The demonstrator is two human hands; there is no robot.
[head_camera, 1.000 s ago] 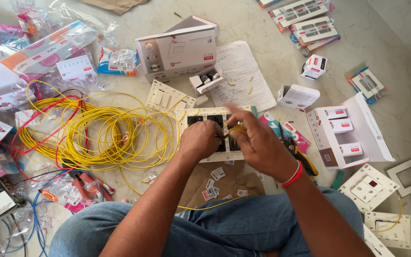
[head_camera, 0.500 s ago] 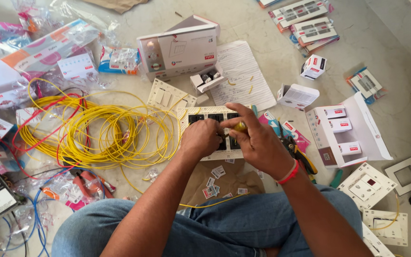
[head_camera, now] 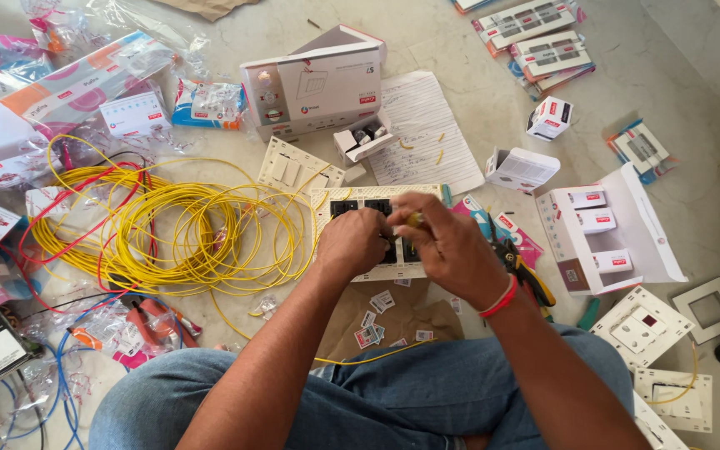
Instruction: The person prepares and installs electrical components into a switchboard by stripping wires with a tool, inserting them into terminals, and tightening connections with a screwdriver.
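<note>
A cream switch plate (head_camera: 357, 198) with black modules lies face up on the floor in front of my knees. My left hand (head_camera: 352, 243) rests on its middle with the fingers curled down onto the plate. My right hand (head_camera: 447, 243) hovers over the plate's right half, fingers pinched on a small yellow piece of wire (head_camera: 415, 219). A red band circles my right wrist. Much of the plate is hidden under both hands. A loose coil of yellow wire (head_camera: 177, 233) lies just left of the plate, with one strand running under my left forearm.
A second cream switch plate (head_camera: 293, 171), an open white box (head_camera: 314, 79) and a lined paper sheet (head_camera: 422, 133) lie beyond. Small white boxes (head_camera: 597, 221) stand right, pliers (head_camera: 527, 271) beside them. Red-handled cutters (head_camera: 156, 321) and plastic packets lie left.
My right hand has shifted slightly left and lower over the plate, still pinching the yellow piece. My left hand stays on the plate.
</note>
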